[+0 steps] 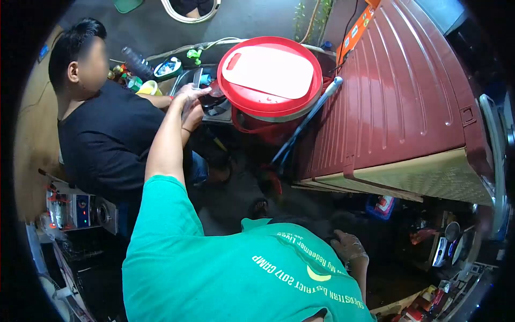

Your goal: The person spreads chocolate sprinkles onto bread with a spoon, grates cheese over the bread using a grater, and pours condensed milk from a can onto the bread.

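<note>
My left hand [189, 95] reaches far forward over the sink [177, 77], in what looks like a thin clear glove. Its fingers look closed and point right; what they hold, if anything, is too small to tell. A flat grey piece [197, 78] stands up just behind them. Right below my hand, a co-worker's hand [193, 115] nearly touches it. Beside them, to the right, is a red basin [316, 80] with a white cutting board [268, 71] lying on top. My right hand [350, 248], in a clear plastic glove, hangs low by my side with loose, parted fingers and nothing in them.
A co-worker in a black shirt [107, 134] is close on my left. A tall maroon plastic cabinet [397, 91] stands at right, with a blue-white pole [308, 118] leaning beside it. Bottles and a yellow container [150, 87] crowd the sink's left. A stove [88, 211] is lower left.
</note>
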`<action>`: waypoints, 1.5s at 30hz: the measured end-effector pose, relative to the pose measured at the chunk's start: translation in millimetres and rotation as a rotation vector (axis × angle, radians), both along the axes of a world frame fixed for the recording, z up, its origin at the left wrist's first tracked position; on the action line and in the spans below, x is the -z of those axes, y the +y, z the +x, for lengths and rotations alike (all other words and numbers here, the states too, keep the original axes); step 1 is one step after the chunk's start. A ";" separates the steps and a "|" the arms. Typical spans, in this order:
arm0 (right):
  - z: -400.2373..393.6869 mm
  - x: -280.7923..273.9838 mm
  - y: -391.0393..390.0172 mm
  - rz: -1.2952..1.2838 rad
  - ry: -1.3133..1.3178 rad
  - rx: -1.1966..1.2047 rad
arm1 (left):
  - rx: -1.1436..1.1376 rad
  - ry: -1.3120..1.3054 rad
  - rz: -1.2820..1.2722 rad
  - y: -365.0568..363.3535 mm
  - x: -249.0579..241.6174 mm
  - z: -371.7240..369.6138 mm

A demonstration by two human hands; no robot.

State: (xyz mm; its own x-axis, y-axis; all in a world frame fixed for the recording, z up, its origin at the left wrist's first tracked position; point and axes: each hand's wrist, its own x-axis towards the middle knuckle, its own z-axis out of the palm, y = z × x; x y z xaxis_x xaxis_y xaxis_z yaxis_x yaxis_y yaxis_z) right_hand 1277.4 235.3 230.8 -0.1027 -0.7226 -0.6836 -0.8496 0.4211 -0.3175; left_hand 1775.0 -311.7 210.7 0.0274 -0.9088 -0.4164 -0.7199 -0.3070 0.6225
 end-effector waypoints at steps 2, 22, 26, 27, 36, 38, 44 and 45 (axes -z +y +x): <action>2.0 6.7 3.7 0.003 0.033 0.003 | -0.152 0.045 -0.361 -12.8 42.2 11.2; 102.8 -11.9 -97.5 -0.757 -0.270 -0.081 | 0.684 0.996 -0.641 277.1 -36.1 -205.7; 129.1 -0.6 -141.2 -0.794 -0.506 -0.089 | 0.722 0.999 -0.305 309.2 -29.0 -223.4; 132.9 6.8 -145.7 -0.763 -0.651 0.016 | 0.702 1.132 -0.231 311.3 -17.6 -227.1; 103.0 60.7 -108.2 -0.713 -0.357 -0.030 | 0.382 1.108 0.136 264.2 49.6 -147.8; 84.6 55.0 -81.7 -0.580 -0.300 0.019 | 0.408 0.730 0.061 259.9 84.2 -130.9; 19.9 68.0 34.8 -0.395 -0.066 0.311 | 1.171 -0.053 0.077 320.7 76.7 -176.3; 6.3 69.8 53.6 -0.414 -0.029 0.421 | 1.324 -0.156 0.068 331.9 69.6 -201.9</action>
State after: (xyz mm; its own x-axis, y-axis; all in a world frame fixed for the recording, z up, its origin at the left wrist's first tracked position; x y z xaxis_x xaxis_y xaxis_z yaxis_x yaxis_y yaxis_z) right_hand 1283.7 288.8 161.0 -0.4243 -0.8309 -0.3600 -0.6249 0.5564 -0.5477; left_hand 1573.0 20.1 141.0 -0.8024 -0.2648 -0.5348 -0.5591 0.6467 0.5188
